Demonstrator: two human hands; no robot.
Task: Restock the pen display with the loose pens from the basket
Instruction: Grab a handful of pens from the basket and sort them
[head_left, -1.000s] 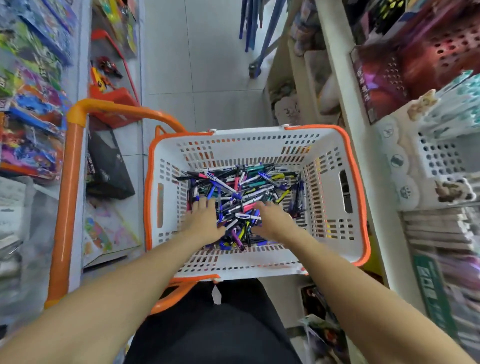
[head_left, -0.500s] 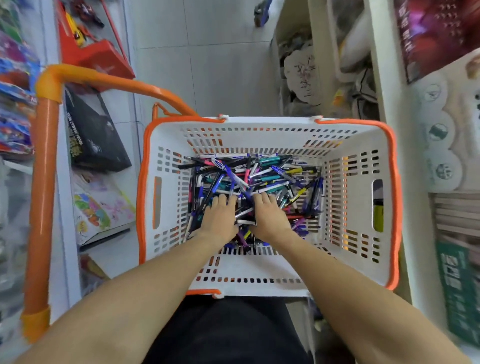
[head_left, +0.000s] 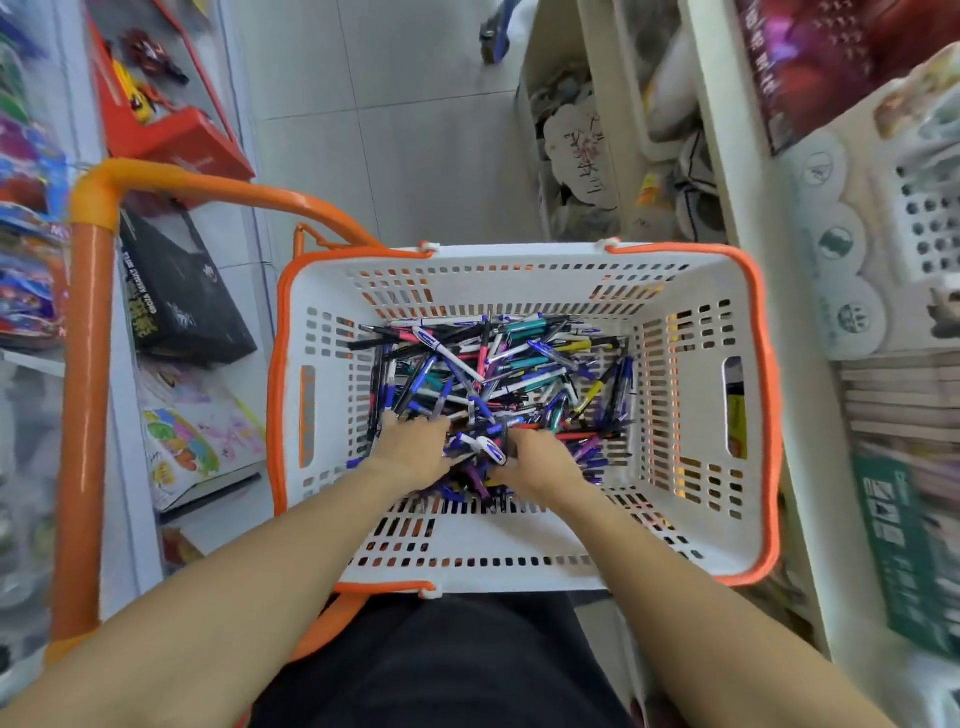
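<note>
Head view, looking straight down: the white basket (head_left: 691, 540) with its orange rim sits right in front of me, and the loose pens (head_left: 498, 374) lie in a tangled heap across its floor, blue, black, pink, teal and yellow barrels crossing every way. My left hand (head_left: 415, 452) is down in the near side of the heap, fingers curled into the pens, so that grip looks closed around a few of them, though which ones I cannot tell. My right hand (head_left: 540, 460) is just beside it, fingers bent inward over the pile, its grip likewise closing on pens. Between the two hands a white and blue pen (head_left: 485, 447) lies slanted on top, touching my right fingers. An orange handle (head_left: 85, 405) arches up on my left. Toy boxes (head_left: 176, 296) line the left shelf, a white shelf edge (head_left: 727, 171) runs down the right; the pen display itself I cannot pick out here
</note>
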